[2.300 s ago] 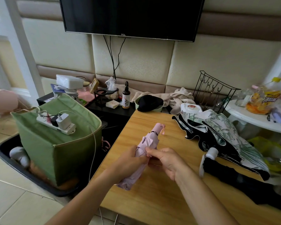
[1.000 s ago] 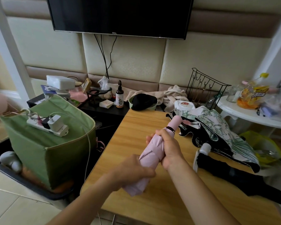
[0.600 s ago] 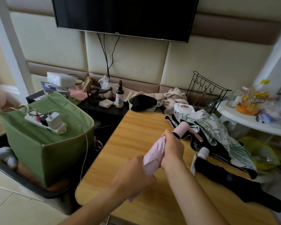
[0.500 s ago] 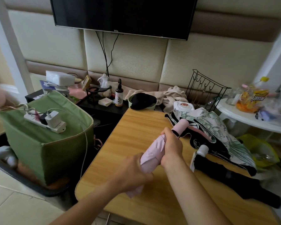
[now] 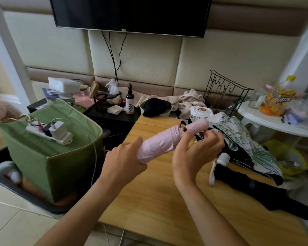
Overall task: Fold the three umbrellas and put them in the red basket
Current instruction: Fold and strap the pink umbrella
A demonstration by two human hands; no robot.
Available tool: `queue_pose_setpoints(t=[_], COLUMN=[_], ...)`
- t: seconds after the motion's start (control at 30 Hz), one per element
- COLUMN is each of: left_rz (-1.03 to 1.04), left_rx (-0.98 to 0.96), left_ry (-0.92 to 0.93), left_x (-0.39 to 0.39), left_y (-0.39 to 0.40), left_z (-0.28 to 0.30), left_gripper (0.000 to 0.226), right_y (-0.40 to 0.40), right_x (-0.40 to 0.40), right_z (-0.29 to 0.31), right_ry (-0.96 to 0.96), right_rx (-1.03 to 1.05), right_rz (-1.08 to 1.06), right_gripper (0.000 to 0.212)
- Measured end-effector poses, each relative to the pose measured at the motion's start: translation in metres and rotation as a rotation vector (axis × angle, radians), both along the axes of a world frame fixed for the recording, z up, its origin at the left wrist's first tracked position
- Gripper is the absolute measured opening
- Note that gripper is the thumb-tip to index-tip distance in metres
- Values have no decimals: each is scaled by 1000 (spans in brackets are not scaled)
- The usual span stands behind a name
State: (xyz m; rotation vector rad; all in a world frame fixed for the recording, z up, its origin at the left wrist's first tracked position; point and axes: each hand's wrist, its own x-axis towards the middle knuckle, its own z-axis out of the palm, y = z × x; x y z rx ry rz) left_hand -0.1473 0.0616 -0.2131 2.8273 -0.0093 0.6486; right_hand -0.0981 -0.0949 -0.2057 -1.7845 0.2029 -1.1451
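Pink umbrella now raised off table, both hands: L gripping, R pinching strap.

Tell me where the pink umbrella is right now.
In the head view the pink umbrella is at centre, held above the wooden table: the left hand grips its near end, the right hand fingers its handle end, left of the floral umbrella.

— What sits left of the light wooden table?
— A green fabric storage box, with a white power strip on top.
— And behind?
— A black wall-mounted television, a dark brown spray bottle, and a black wire rack.
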Motion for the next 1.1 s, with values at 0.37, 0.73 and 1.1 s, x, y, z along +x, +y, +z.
queue_pose_setpoints(t=[0.37, 0.73, 1.1], left_rz=[-114, -352, -211], left_rx=[177, -493, 208], left_ry=[164, 793, 444], left_x=[-3, 4, 11], left_y=[-10, 27, 17], left_z=[-15, -4, -26], left_gripper=[26, 26, 39], right_y=[10, -22, -47], right_x=[3, 20, 20], right_z=[-30, -40, -31], right_ry=[83, -117, 731], right_rx=[-917, -1045, -942], right_rz=[556, 591, 629], right_gripper=[65, 43, 53])
